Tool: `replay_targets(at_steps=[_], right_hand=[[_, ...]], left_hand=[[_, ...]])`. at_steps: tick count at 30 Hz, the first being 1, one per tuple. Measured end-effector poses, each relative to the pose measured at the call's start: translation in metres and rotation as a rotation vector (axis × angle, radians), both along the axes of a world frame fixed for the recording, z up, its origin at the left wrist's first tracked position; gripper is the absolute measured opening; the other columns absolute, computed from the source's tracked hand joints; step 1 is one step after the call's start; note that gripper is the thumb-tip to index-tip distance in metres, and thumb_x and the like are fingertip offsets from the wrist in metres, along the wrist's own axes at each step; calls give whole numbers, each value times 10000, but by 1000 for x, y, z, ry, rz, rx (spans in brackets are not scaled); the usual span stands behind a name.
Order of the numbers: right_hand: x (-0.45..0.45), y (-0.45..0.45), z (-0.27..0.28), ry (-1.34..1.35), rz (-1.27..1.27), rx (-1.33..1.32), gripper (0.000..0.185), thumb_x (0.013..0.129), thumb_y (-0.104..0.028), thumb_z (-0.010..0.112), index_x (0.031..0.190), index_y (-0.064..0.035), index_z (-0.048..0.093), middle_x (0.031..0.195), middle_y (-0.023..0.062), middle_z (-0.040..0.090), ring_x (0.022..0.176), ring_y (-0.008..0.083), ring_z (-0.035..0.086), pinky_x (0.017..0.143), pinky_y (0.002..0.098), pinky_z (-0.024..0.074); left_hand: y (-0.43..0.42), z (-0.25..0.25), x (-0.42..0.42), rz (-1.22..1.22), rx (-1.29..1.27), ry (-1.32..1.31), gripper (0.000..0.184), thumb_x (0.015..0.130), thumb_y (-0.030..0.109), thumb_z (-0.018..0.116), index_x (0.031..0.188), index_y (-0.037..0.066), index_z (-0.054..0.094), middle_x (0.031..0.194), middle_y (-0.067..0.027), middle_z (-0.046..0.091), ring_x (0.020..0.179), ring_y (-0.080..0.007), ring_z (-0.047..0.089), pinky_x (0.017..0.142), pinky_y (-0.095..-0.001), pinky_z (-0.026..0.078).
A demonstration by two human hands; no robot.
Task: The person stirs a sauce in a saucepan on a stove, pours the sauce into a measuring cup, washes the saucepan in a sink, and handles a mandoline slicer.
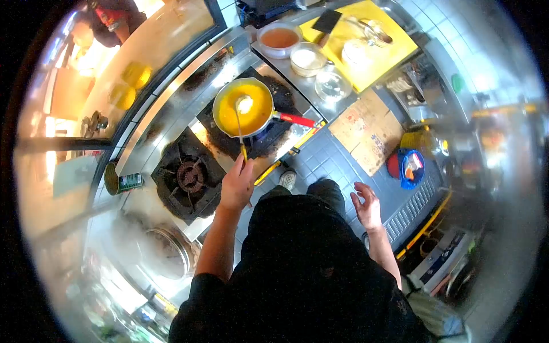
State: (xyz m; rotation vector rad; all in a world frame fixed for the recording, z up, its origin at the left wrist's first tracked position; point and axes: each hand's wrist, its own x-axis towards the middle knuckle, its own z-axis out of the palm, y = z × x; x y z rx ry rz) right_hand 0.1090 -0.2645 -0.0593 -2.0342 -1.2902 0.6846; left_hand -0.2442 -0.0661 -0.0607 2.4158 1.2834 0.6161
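Observation:
A saucepan point(222, 98) with a red handle point(296, 119) sits on the rear burner of the stove, filled with thick yellow-orange liquid point(251, 119). My left hand point(237, 183) is closed around the handle of a ladle point(239, 130), whose head rests in the liquid. Something white and bright point(245, 104) shows at the ladle's head; whether it is food or glare I cannot tell. My right hand point(366, 204) hangs over the floor at my side, holding nothing, with its fingers loosely curled and apart.
A bare burner point(190, 175) lies left of the pan, near a green can point(129, 182). Behind are a tub of orange-brown liquid point(279, 39), a glass bowl point(333, 86) and a yellow cutting board point(394, 56). Cardboard point(369, 134) and a blue-lined bin point(413, 171) are on the floor.

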Motion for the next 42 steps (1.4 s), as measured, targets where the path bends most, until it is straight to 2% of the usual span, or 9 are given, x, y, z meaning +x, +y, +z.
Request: replay_targets(at_steps=[8,11,17,20,25,31,36,39,42], right_hand=[[94,136,-42,49,493,31,344,873,-81,740,1198,-10,651,1207,169,665,1051,284,676,859,353,575],[130,188,-27,99,579,-187,344,910,-149,693,1228,-32,634,1236,181,651,1168,344,623,1017,407,491],[203,247,-51,82,770,-161,368,921,-206,690,1226,-9,631,1246,192,645,1173,351,616,1030,407,481],[206,270,-69,121,934,-257,368,938,-249,662,1212,-4,634,1226,192,649,1154,355,621,1020,420,482],[180,284,-127,56,1172,-356,452,900,-348,654,1173,13,646,1182,224,648,1112,391,611,968,448,490],[133,275,-182,-87,1473,-434,506,916,-430,596,1174,3,637,1137,248,655,1097,412,615,968,518,486],[112,259,-199,-60,1384,-407,481,898,-401,637,1160,3,653,1131,245,664,1085,409,623,952,495,496],[96,251,-201,-65,1339,-404,480,882,-385,670,1155,10,660,1125,250,672,1074,410,631,941,480,503],[83,245,-201,-56,1308,-383,481,876,-380,677,1146,18,661,1087,250,682,1048,409,642,926,479,510]], left_hand=[[-14,23,63,194,67,-13,382,797,-34,675,1175,-41,624,1261,-317,586,989,-413,686,818,-423,594],[-2,23,101,259,41,54,358,802,-40,673,1157,-49,627,1253,-305,596,989,-407,688,797,-421,598],[23,40,165,439,196,68,383,778,-50,686,1157,-54,632,1238,-290,602,968,-401,688,788,-422,595],[23,24,172,418,13,205,410,769,-57,685,1176,-47,632,1254,-292,597,1008,-405,684,815,-421,594],[-2,88,195,502,38,144,410,769,-59,681,1176,-19,643,1254,-280,605,1031,-417,676,855,-430,583],[15,50,183,472,-33,137,341,818,-30,677,1157,-17,645,1242,-283,600,1003,-412,675,839,-422,582],[21,45,179,479,154,128,335,832,-2,666,1163,-18,621,1206,-269,601,979,-401,669,806,-422,584],[18,37,161,342,12,182,340,804,-24,668,1143,-20,630,1209,-266,603,978,-401,671,804,-425,584],[5,82,152,349,-7,112,350,788,-32,669,1135,-32,630,1210,-270,603,962,-395,673,801,-428,584]])
